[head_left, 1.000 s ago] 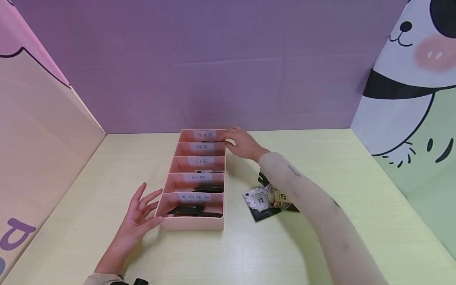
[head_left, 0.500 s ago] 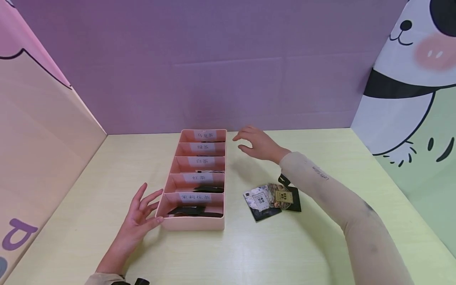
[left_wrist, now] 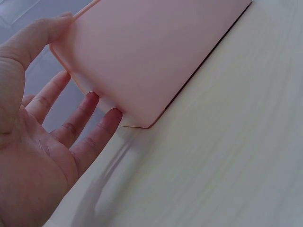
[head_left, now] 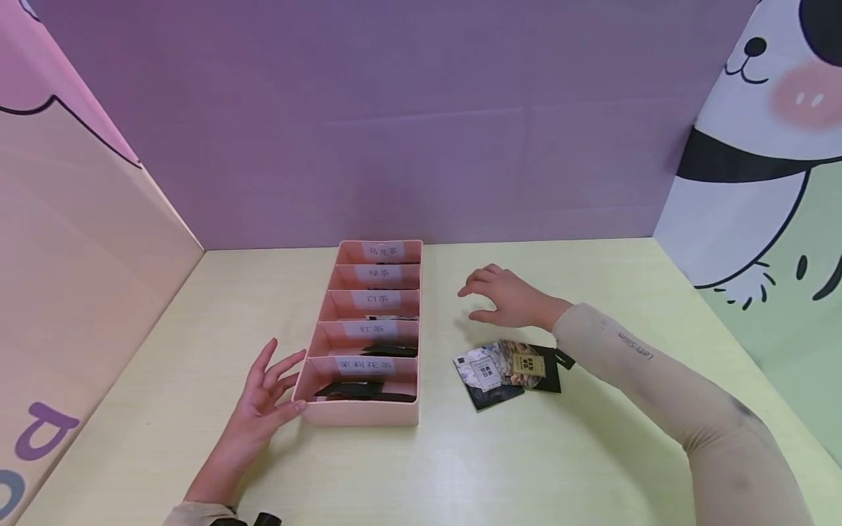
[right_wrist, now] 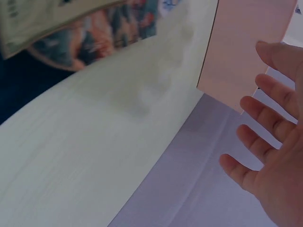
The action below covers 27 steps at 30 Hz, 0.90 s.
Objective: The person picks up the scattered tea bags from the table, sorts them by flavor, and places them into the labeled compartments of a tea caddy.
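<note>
A long pink compartment box (head_left: pixel 360 415) stands on the table, each compartment bearing a white label with Chinese tea names. My left hand (head_left: pixel 258 409) is at its near left corner, thumb on the rim, the other fingers spread along the side; the left wrist view shows the fingertips against the pink wall. To the right of the box my right hand (head_left: pixel 513 298) hovers above the table, fingers spread and holding nothing. Just below it lie overlapping tea sachets: a white-and-blue one (head_left: pixel 483 372) and a brown patterned one (head_left: pixel 526 364), both with black parts.
Flat black sachets (head_left: pixel 358 390) lie in the nearest compartment, and a dark one (head_left: pixel 391 351) in the compartment behind it. A pale edge shows in the middle compartment. A purple wall (head_left: pixel 421 146) stands behind the table; printed panels flank both sides.
My right hand has left the farthest compartment and moved right and toward me, to above the sachets. My left hand stays at the box corner.
</note>
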Each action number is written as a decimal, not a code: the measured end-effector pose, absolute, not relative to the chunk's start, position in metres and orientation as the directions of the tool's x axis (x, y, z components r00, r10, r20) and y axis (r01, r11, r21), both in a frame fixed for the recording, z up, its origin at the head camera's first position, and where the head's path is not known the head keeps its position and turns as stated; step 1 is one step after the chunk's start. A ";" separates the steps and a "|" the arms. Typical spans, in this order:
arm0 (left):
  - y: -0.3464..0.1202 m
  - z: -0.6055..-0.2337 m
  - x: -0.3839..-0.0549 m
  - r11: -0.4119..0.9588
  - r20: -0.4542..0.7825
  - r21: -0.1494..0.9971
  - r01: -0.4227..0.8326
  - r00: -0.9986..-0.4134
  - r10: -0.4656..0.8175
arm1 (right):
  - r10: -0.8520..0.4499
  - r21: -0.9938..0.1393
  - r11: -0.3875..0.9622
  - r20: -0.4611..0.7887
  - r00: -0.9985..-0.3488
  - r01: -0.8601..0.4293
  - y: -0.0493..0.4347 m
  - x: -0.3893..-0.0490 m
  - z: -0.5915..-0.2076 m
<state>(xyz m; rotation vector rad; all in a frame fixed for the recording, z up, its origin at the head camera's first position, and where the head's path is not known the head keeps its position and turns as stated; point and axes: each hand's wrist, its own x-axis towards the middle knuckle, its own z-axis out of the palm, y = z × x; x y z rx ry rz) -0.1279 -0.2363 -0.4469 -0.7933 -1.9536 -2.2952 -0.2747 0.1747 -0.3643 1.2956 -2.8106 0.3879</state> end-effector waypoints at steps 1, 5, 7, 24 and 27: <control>-0.236 -0.447 -0.128 -0.215 0.389 0.917 0.335 -0.870 0.302 | -0.747 -0.218 0.627 0.105 -0.657 -0.748 0.178 -0.273 -0.365; -0.236 -0.448 -0.129 -0.206 0.381 0.921 0.331 -0.875 0.299 | -0.750 -0.225 0.638 0.036 -0.661 -0.736 0.194 -0.268 -0.369; -0.236 -0.448 -0.129 -0.194 0.376 0.924 0.330 -0.879 0.294 | -0.747 -0.227 0.647 0.006 -0.665 -0.728 0.202 -0.264 -0.371; -0.237 -0.448 -0.128 -0.210 0.387 0.918 0.336 -0.872 0.300 | -0.744 -0.280 0.666 -0.169 -0.647 -0.692 0.234 -0.242 -0.389; -0.236 -0.447 -0.127 -0.199 0.383 0.921 0.335 -0.875 0.297 | -0.746 -0.305 0.660 -0.161 -0.646 -0.687 0.235 -0.242 -0.391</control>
